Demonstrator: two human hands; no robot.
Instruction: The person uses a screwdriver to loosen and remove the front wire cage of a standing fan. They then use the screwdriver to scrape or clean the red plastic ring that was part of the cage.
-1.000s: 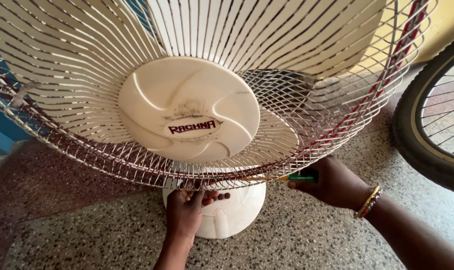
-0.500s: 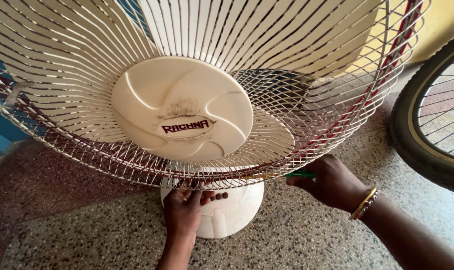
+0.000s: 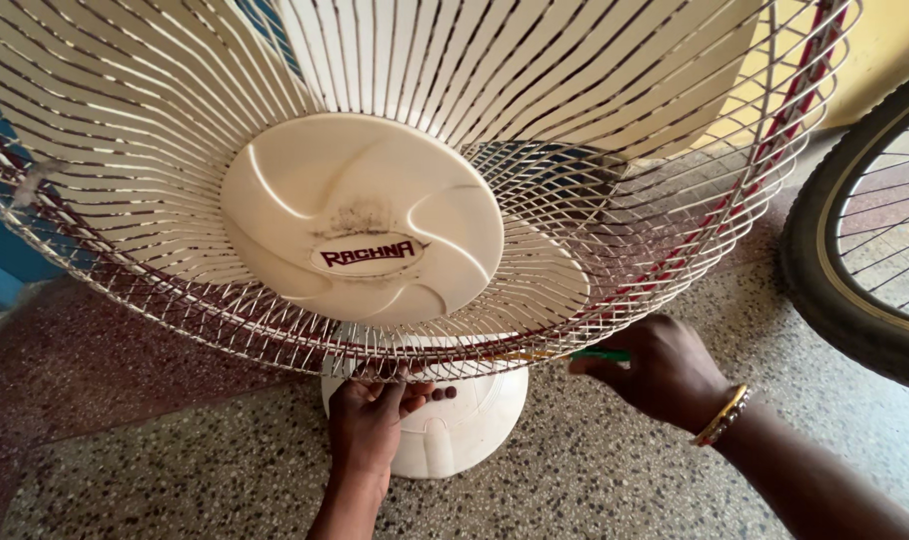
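A cream table fan fills the head view, its wire grille (image 3: 155,230) tilted toward me with a round cream centre cap (image 3: 360,215). My left hand (image 3: 367,420) grips the bottom rim of the grille, just above the fan's white base (image 3: 470,420). My right hand (image 3: 660,370) holds a green-handled tool (image 3: 600,354), likely a screwdriver, with its tip pointed left at the lower rim of the grille. A gold bangle sits on my right wrist. The tool's tip is hidden behind the wires.
A bicycle wheel (image 3: 855,240) with a black tyre stands at the right edge. The fan rests on a speckled stone floor (image 3: 595,480). A blue object (image 3: 0,270) shows behind the grille at the left.
The view has shifted slightly, so the fan sits a little lower and left in frame. Both hands stay at the grille's lower rim, the right hand still holding the green tool.
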